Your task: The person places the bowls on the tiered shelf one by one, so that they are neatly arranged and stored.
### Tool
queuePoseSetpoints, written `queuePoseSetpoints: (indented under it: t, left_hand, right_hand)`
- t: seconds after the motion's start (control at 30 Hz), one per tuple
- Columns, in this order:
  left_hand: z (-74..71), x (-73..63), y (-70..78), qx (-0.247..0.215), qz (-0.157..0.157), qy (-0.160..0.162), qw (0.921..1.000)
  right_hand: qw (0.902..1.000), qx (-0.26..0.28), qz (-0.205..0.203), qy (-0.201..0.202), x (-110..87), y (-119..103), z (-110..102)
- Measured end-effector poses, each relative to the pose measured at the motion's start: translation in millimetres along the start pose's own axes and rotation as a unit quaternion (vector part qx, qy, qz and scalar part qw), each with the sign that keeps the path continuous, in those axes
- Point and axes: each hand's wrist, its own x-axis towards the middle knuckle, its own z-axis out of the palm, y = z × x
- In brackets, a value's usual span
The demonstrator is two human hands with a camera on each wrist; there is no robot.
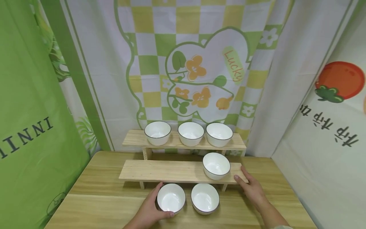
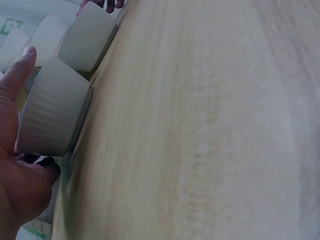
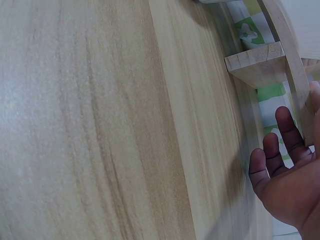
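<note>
A white bowl [image 1: 171, 197] with a dark rim stands upright on the wooden table, and my left hand [image 1: 150, 206] grips its left side. In the left wrist view the thumb and fingers lie on opposite sides of this bowl [image 2: 52, 110]. A similar bowl [image 1: 205, 198] stands just right of it. My right hand [image 1: 253, 190] touches the right end of the lower wooden shelf [image 1: 163, 170] with thumb and index finger. Its other fingers [image 3: 272, 147] hang loosely below the board in the right wrist view. One bowl [image 1: 216, 166] sits on that shelf, left of the right hand.
Behind is a higher shelf [image 1: 134, 138] bearing three more white bowls: left [image 1: 158, 133], middle [image 1: 191, 134] and right [image 1: 219, 135]. Patterned cloth [image 1: 148, 44] hangs at the back, with green cloth [image 1: 31, 105] at left and white cloth [image 1: 328, 152] at right. The table [image 1: 85, 197] spreads around the shelves.
</note>
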Motion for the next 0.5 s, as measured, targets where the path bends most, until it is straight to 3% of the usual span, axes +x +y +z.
queuePoseSetpoints:
  t: [0.3,0.5]
  left_hand:
    - [2.7,1.0,-4.9,-0.032,0.000,-0.038,0.9988]
    - [5.0,2.0,-1.0,-0.019,-0.018,-0.033,0.9991]
  right_hand:
    - [0.9999,0.009,-0.003,-0.004,1.8,-0.1,0.5]
    - [1.0000,0.005,-0.002,-0.003,2.8,2.1,0.1]
